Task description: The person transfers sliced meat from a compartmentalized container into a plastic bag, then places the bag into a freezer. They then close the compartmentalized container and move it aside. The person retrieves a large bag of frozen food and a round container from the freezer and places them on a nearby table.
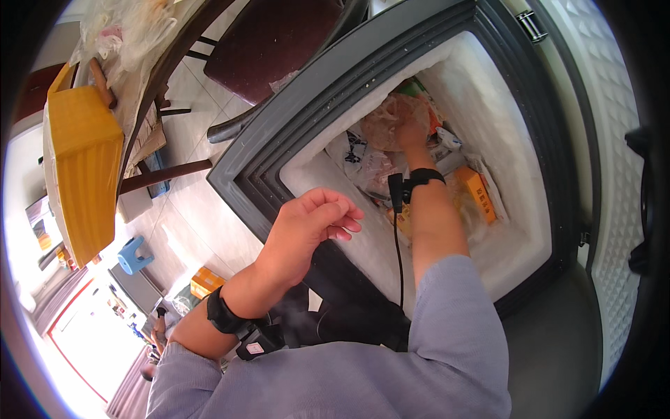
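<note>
An open chest freezer (251, 178) with frost-covered inner walls (471, 89) is before me. My right hand (411, 131) reaches deep into it and holds a clear plastic bag (384, 118) with brownish contents. Its fingertips are partly hidden by the plastic. Around that bag lie a white bag with dark blue print (355, 149), a clear bag of pinkish food (374, 170) and an orange box with writing (475, 194). My left hand (314, 220) hovers above the freezer's near left rim, fingers loosely curled, with nothing in it.
The raised freezer lid (607, 183) stands at the right. A dark chair (267, 47) is beyond the left rim. Further left, a table carries plastic bags (131, 31) and a yellow box (84, 157). A blue stool (134, 255) stands on the floor. A black cable (400, 262) hangs from my right wristband.
</note>
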Tool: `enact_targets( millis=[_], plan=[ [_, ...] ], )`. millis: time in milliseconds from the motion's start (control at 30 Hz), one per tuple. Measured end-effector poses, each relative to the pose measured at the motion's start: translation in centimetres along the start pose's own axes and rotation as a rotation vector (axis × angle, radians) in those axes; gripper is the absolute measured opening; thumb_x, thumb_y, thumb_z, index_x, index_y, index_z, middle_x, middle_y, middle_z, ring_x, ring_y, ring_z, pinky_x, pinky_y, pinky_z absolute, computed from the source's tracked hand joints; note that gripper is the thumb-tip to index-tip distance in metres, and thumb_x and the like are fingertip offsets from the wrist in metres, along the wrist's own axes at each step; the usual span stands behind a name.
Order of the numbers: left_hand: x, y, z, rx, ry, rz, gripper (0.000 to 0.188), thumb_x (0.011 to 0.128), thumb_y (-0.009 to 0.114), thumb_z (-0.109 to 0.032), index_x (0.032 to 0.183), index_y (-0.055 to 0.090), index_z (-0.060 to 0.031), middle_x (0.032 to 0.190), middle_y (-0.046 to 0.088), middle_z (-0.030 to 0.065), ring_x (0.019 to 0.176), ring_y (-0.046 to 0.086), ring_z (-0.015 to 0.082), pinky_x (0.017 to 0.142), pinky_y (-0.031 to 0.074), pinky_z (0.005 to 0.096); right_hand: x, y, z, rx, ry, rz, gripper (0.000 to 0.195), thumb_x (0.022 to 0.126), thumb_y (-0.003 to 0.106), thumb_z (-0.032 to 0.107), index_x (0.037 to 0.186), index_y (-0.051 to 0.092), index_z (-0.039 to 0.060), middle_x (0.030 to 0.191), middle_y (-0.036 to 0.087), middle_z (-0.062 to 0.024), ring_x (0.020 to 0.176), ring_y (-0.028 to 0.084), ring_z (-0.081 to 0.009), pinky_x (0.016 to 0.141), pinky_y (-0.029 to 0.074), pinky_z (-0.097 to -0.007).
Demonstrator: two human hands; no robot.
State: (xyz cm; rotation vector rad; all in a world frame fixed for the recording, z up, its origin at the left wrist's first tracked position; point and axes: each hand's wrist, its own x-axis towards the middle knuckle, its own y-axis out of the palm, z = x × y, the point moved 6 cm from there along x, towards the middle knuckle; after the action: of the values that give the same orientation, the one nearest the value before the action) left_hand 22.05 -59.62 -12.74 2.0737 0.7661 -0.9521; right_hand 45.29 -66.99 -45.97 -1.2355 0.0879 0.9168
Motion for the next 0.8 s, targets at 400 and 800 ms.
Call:
enact_targets(
  millis=[400, 800],
  plan=[
    [-3.4, 5.0, -4.4, 0.409, 0.320, 0.186, 0.019, 0.087, 0.056, -0.011, 0.104, 0.061, -0.0039, 0.097, 0.062, 0.0040, 0.083, 0.058, 0.0135, 0.077, 0.047, 0.0258, -22.1, -25.7, 10.0, 0.705, -0.097, 0.051, 0.029, 0.089, 0.053, 0.021, 0.068, 0.052, 0.0015, 0.056, 0.048, 0.0000, 0.044, 0.047, -0.0074, 0.042, 0.038, -0.0247],
    [-12.8, 1.7, -23.1, 0.757, 1.288, 0.093, 0.013, 0.080, 0.059, -0.008, 0.092, 0.060, -0.0028, 0.082, 0.059, 0.0148, 0.078, 0.058, 0.0300, 0.068, 0.046, 0.0347, -29.0, -36.7, 37.6, 0.821, -0.519, 0.081, 0.018, 0.088, 0.059, 0.011, 0.073, 0.054, 0.0031, 0.064, 0.051, 0.0024, 0.052, 0.045, -0.0036, 0.046, 0.035, -0.0182]
  ],
)
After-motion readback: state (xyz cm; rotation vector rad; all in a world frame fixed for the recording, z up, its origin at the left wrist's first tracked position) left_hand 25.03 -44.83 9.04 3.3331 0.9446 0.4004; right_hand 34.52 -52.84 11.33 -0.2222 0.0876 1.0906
